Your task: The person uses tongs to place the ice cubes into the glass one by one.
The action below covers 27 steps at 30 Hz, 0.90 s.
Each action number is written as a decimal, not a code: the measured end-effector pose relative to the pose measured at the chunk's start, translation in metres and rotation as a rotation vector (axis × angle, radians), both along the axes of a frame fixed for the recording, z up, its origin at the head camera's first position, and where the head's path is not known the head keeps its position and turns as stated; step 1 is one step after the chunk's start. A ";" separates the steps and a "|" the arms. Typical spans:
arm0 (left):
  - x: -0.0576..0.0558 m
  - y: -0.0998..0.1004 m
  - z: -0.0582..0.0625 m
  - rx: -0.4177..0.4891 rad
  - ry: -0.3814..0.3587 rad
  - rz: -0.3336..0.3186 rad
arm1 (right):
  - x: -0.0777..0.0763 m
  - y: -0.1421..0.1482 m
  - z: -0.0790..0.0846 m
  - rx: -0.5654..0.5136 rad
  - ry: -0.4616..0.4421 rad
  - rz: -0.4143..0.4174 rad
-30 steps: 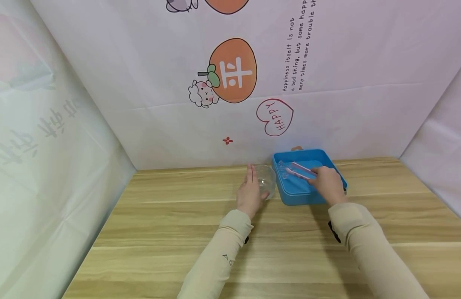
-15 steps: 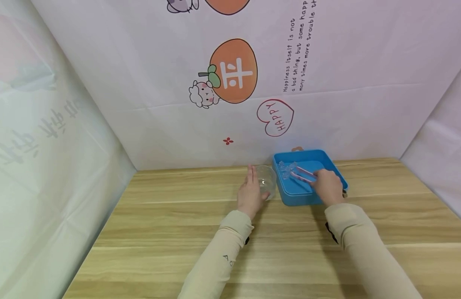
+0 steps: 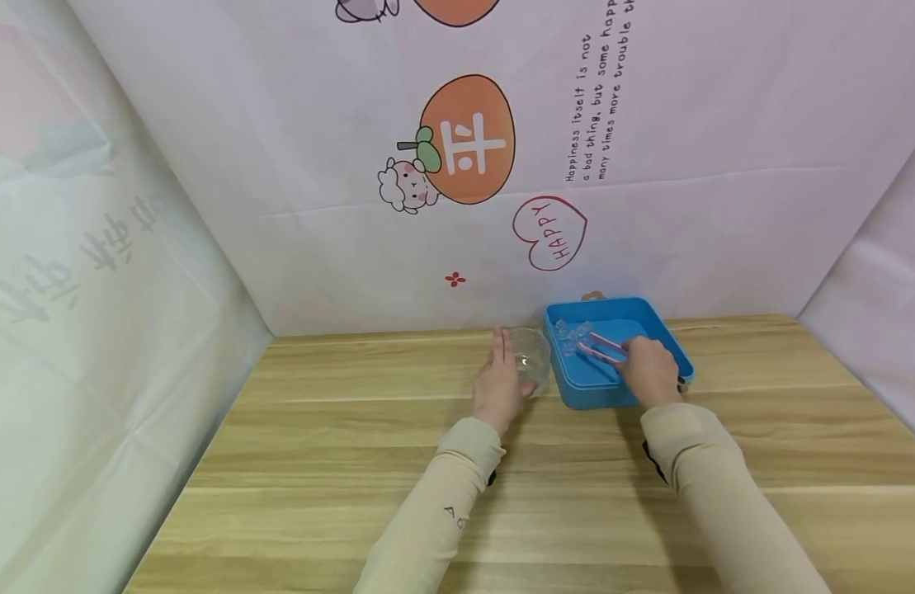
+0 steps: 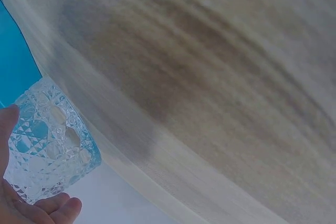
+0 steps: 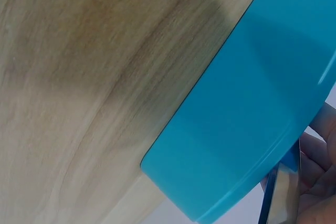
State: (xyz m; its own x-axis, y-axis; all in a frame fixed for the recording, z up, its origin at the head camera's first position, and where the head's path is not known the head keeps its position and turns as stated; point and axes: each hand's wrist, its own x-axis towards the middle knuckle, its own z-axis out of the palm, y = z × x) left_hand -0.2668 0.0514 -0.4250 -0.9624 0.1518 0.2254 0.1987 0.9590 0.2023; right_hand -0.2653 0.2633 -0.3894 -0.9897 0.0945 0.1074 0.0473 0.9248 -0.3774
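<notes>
As far as I can see, the right hand [image 3: 650,371] is curled round pink tongs [image 3: 598,355], their tips slightly apart among the clear pieces [image 3: 568,334] inside the blue box [image 3: 594,398]; whether they grip one, I can't tell. Just left of the box, the left hand [image 3: 497,384] holds a faceted clear cup [image 4: 50,145] between thumb and fingers. Those pieces look light, hard and slick, so they'd want pinching squarely across their sides. The cup seems stiff, perhaps breakable, and best held around its patterned wall.
</notes>
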 end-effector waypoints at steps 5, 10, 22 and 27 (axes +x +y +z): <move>-0.001 0.001 -0.001 -0.017 0.000 0.006 | -0.002 0.000 -0.002 0.004 0.006 0.002; -0.002 0.001 -0.002 -0.013 0.009 0.007 | -0.005 0.000 -0.004 -0.001 -0.007 -0.003; -0.001 0.002 0.000 -0.006 0.012 0.005 | -0.007 -0.001 -0.001 0.012 -0.041 0.003; -0.001 0.002 -0.001 -0.006 0.011 0.007 | -0.007 -0.002 -0.001 0.010 -0.047 0.010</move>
